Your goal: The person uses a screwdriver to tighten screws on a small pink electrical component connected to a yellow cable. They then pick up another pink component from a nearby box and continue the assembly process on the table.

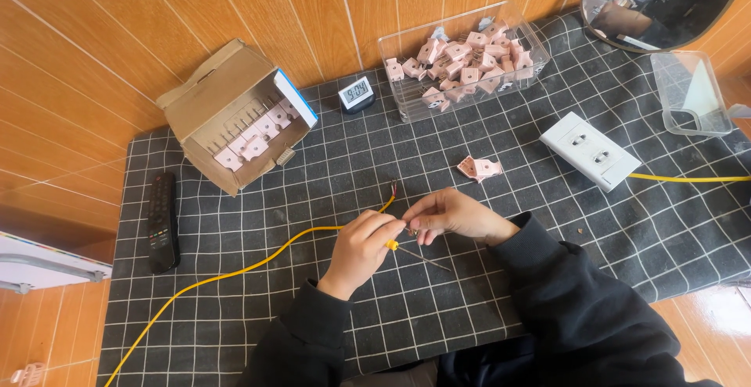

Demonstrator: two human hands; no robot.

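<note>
Both hands meet over the middle of a dark checked mat (328,176). The left hand (360,248) is curled shut around a yellow cable (235,271) near its end, and the same fist seems to grip a small screwdriver (415,255) — a bit of yellow handle shows at the knuckles and the thin shaft slants away to the right, low over the mat. The right hand (450,213) pinches something tiny between thumb and fingertips, right against the left hand; what it is cannot be told. The cable's bared end (393,191) pokes up just above the two hands, showing a reddish wire, while the rest of the cable runs off to the lower left across the mat. Just beyond the hands lies one loose pink part (479,169). Farther back stands a clear bin (407,101) full of the same pink parts, and to its left a small clock (357,93) and an open cardboard box (205,90) tipped on its side, more pink parts inside. A white socket (591,151) lies to the right with a second yellow cord (688,178) running off — and a black remote (163,221) rests at the mat's left edge.
</note>
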